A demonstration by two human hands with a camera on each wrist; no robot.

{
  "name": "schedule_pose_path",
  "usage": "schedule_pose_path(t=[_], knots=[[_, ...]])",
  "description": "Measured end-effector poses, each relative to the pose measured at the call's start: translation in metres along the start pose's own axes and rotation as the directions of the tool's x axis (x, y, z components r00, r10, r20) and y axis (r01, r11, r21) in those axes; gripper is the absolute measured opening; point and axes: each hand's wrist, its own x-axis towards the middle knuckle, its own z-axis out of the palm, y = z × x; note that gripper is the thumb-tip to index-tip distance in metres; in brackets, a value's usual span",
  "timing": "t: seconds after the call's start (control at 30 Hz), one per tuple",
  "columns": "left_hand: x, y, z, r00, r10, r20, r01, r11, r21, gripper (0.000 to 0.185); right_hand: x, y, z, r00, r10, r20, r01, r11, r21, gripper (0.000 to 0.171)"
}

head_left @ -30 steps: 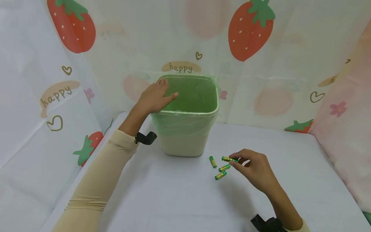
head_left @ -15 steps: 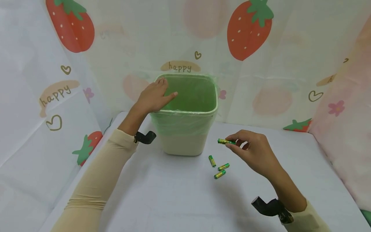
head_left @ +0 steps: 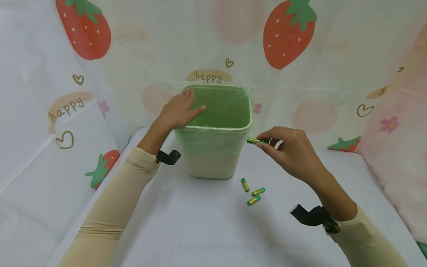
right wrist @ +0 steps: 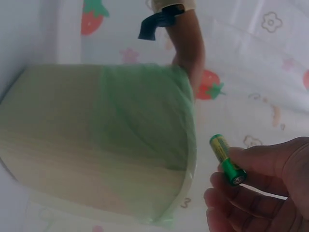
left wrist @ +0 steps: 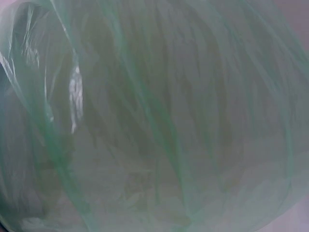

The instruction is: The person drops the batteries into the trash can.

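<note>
A pale bin (head_left: 211, 161) stands on the white cloth, lined with a thin green plastic bag (head_left: 208, 142) folded over its rim. My left hand (head_left: 176, 111) rests on the bin's left rim, its thumb stretched out over the opening. Only the crinkled bag (left wrist: 145, 121) and bin side fill the left wrist view. Between thumb and fingertips, my right hand (head_left: 290, 152) pinches a green-and-gold battery (head_left: 252, 141), held in the air just right of the bin. In the right wrist view the held battery (right wrist: 221, 147) slants beside the bin's rim.
Three similar batteries lie loose on the cloth in front of the bin: one battery (head_left: 245, 185) alone, a second battery (head_left: 258, 191) and a third battery (head_left: 254, 200) close together. A strawberry-printed curtain (head_left: 160, 48) hangs directly behind the bin.
My right hand has lifted the battery from beside the other batteries up to just below rim height, and slightly left. My left hand has stayed on the rim.
</note>
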Motion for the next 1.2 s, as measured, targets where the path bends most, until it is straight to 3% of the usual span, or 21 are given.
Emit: schedule_pose_path(t=[0.37, 0.6, 1.2], knots=[[0.001, -0.001, 0.002, 1.0, -0.002, 0.007, 0.002, 1.0, 0.006, 0.084, 0.039, 0.004, -0.003, 0.999, -0.03, 0.011, 0.031, 0.999, -0.039, 0.011], [0.002, 0.0, 0.002, 1.0, -0.01, 0.011, 0.01, 1.0, 0.006, 0.084, 0.062, 0.007, 0.001, 0.999, -0.021, 0.047, 0.021, 1.0, -0.003, 0.011], [0.0, 0.001, -0.002, 1.0, -0.002, 0.004, 0.002, 1.0, 0.012, 0.083, 0.105, 0.008, 0.019, 0.986, 0.063, 0.157, -0.055, 0.997, -0.05, 0.013]])
